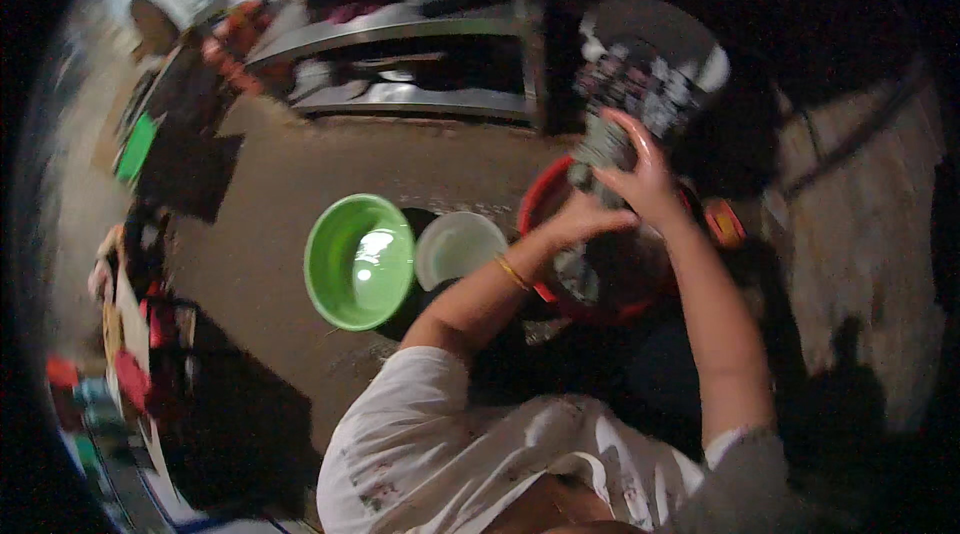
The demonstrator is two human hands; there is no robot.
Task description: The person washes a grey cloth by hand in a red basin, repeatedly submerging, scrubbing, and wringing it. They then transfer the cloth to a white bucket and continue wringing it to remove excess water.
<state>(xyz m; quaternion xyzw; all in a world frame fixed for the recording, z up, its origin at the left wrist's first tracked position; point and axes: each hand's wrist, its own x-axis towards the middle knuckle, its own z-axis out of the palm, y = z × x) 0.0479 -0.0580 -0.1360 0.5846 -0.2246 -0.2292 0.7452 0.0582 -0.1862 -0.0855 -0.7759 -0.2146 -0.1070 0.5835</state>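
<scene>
My right hand grips a bunched grey-green cloth, its fingers spread around the upper part. Below it, my left hand is at the cloth's lower end, thumb pointing right, its fingers partly hidden. A yellow bangle circles my left wrist. Both hands are over a red basin, which holds dark contents and a pale grey piece of cloth. Just beyond the hands stands a round container heaped with dark and whitish items, too blurred to name.
Left of the red basin stand a whitish bowl and a green basin that reflects light. A metal-edged shelf runs along the back. Right of the basin lies a small orange-red packet-like thing. Cluttered items line the left side.
</scene>
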